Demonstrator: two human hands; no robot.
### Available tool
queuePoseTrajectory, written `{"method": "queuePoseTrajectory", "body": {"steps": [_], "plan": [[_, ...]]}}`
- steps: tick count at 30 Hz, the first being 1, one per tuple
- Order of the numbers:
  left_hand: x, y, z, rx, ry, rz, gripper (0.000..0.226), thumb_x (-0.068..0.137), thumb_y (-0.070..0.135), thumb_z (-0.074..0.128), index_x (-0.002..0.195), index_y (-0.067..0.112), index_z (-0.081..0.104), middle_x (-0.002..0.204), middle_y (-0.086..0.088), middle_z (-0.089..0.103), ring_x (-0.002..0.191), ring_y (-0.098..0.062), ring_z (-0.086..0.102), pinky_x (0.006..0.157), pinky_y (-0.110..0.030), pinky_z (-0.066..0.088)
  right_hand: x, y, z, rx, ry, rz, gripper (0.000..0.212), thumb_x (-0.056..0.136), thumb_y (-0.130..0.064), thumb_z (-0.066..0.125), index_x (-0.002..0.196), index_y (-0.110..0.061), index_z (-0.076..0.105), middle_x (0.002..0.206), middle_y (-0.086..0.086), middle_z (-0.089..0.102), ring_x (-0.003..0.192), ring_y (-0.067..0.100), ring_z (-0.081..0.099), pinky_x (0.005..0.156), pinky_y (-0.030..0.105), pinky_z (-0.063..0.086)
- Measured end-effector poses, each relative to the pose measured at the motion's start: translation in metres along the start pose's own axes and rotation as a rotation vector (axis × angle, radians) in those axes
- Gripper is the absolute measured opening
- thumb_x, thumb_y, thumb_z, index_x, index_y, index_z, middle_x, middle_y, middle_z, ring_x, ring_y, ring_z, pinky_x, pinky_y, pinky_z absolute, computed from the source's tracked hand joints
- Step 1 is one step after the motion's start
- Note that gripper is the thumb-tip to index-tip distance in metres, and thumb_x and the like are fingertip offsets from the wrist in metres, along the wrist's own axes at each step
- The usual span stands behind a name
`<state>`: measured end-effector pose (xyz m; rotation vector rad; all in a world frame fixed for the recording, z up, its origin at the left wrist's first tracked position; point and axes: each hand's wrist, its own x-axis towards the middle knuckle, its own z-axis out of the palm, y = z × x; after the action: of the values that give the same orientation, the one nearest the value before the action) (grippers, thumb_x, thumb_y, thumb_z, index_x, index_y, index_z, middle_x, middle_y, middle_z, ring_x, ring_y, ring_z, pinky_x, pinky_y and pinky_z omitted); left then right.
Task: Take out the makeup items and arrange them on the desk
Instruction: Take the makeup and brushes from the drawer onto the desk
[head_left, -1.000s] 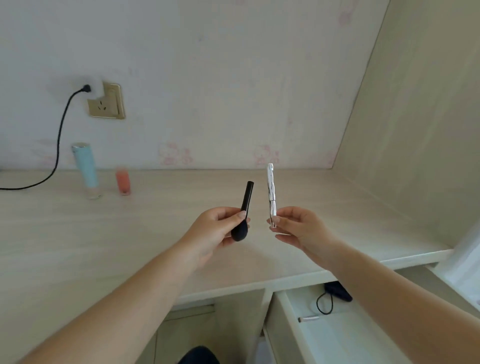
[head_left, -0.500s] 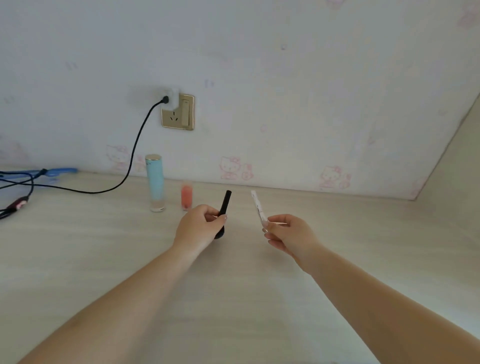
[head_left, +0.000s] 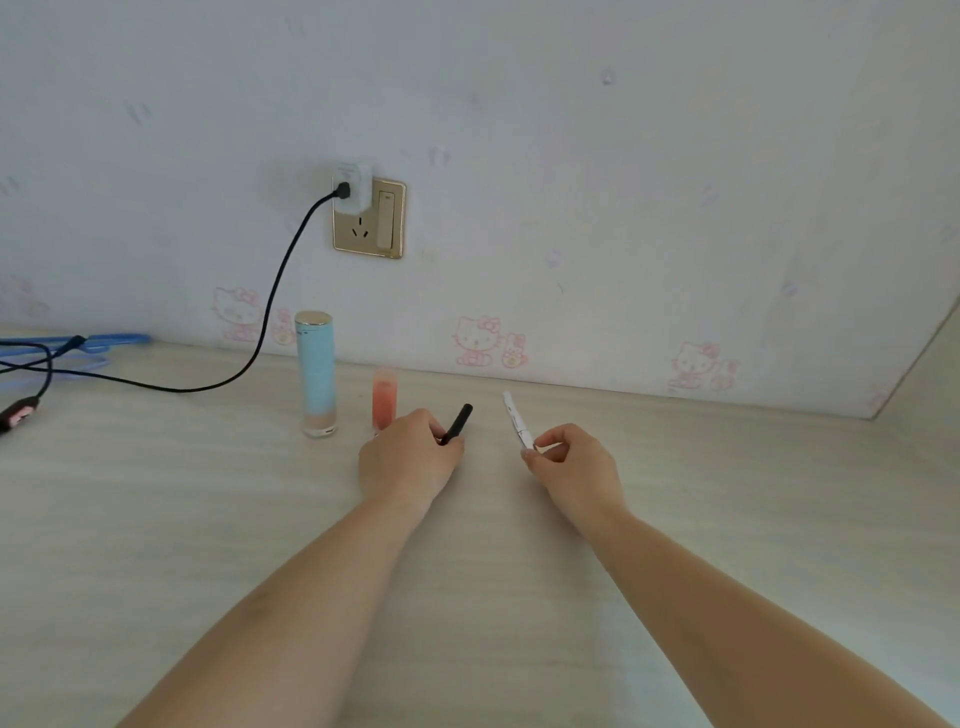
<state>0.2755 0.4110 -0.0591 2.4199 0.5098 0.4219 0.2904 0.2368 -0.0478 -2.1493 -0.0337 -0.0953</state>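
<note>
The desk (head_left: 156, 519) shows pale matt wood-grain laminate, the black stick (head_left: 458, 423) a matt finish, the white stick (head_left: 517, 418) glossy, possibly plastic, and the blue tube (head_left: 315, 371) a metallic cap.

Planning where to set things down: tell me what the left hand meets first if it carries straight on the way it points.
Probably nothing before the wall: the left hand and its black stick point up-right, passing the pink bottle. Depth is unclear.

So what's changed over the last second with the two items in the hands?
Both hands have carried their items forward and down toward the back of the desk. The left hand still grips the black stick, now beside the pink tube; the right hand still pinches the white stick. Neither is released. The blue bottle and pink tube stand as before.
</note>
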Motion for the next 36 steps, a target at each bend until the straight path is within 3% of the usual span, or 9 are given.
{"method": "queuePoseTrajectory", "body": {"steps": [10, 19, 24, 27, 31, 34, 36], "plan": [[0.007, 0.004, 0.006, 0.070, 0.051, 0.034, 0.013, 0.082, 0.037, 0.058, 0.085, 0.025, 0.056, 0.090, 0.004, 0.065, 0.090, -0.021, 0.061, 0.078, -0.032, 0.046, 0.007, 0.000, 0.016, -0.191, 0.013, -0.098, 0.008, 0.083, -0.028, 0.062, 0.086, -0.022, 0.057, 0.080, -0.008, 0.060, 0.073, 0.011, 0.055, 0.061, 0.027, 0.042], [0.007, 0.005, 0.008, 0.084, 0.069, 0.045, 0.016, 0.080, 0.036, 0.060, 0.091, 0.024, 0.056, 0.097, 0.003, 0.065, 0.096, -0.021, 0.060, 0.079, -0.032, 0.043, 0.008, 0.002, 0.018, -0.308, 0.005, -0.136, 0.011, 0.084, -0.031, 0.060, 0.086, -0.022, 0.054, 0.093, -0.004, 0.059, 0.081, 0.015, 0.054, 0.064, 0.027, 0.038], [0.006, 0.004, 0.010, 0.055, 0.081, 0.056, 0.033, 0.078, 0.049, 0.064, 0.098, 0.024, 0.056, 0.102, 0.005, 0.063, 0.102, -0.019, 0.059, 0.082, -0.033, 0.043, 0.008, 0.004, 0.018, -0.315, 0.010, -0.146, 0.014, 0.084, -0.035, 0.061, 0.084, -0.023, 0.054, 0.093, -0.004, 0.053, 0.080, 0.013, 0.051, 0.065, 0.027, 0.037], [0.002, 0.002, 0.008, -0.065, 0.087, 0.068, 0.038, 0.076, 0.051, 0.066, 0.101, 0.024, 0.057, 0.102, 0.005, 0.063, 0.105, -0.019, 0.057, 0.086, -0.036, 0.048, 0.004, 0.003, 0.013, -0.198, 0.019, -0.150, 0.016, 0.083, -0.039, 0.064, 0.084, -0.025, 0.058, 0.093, -0.005, 0.055, 0.080, 0.010, 0.052, 0.065, 0.024, 0.037], [-0.016, 0.006, 0.000, -0.244, 0.088, 0.126, 0.030, 0.080, 0.039, 0.068, 0.103, 0.022, 0.058, 0.094, 0.007, 0.063, 0.095, -0.015, 0.057, 0.079, -0.034, 0.047, -0.006, 0.005, -0.007, 0.170, 0.000, -0.111, 0.004, 0.084, -0.032, 0.067, 0.085, -0.030, 0.064, 0.089, -0.008, 0.063, 0.074, 0.005, 0.054, 0.064, 0.013, 0.043], [-0.037, 0.023, -0.009, -0.352, 0.018, 0.185, 0.025, 0.082, 0.033, 0.068, 0.104, 0.024, 0.058, 0.086, 0.011, 0.063, 0.088, -0.010, 0.058, 0.074, -0.029, 0.044, -0.019, 0.008, -0.032, 0.367, -0.018, -0.102, 0.011, 0.083, -0.022, 0.069, 0.083, -0.033, 0.066, 0.084, -0.009, 0.065, 0.083, 0.009, 0.059, 0.089, 0.034, 0.053], [-0.054, 0.041, -0.012, -0.425, -0.017, 0.229, 0.019, 0.081, 0.032, 0.069, 0.097, 0.026, 0.061, 0.082, 0.014, 0.062, 0.086, -0.011, 0.060, 0.076, -0.029, 0.046, -0.033, 0.011, -0.054, 0.422, -0.011, -0.109, 0.014, 0.084, -0.017, 0.068, 0.083, -0.030, 0.067, 0.084, -0.008, 0.066, 0.083, 0.010, 0.061, 0.093, 0.041, 0.052]]}}
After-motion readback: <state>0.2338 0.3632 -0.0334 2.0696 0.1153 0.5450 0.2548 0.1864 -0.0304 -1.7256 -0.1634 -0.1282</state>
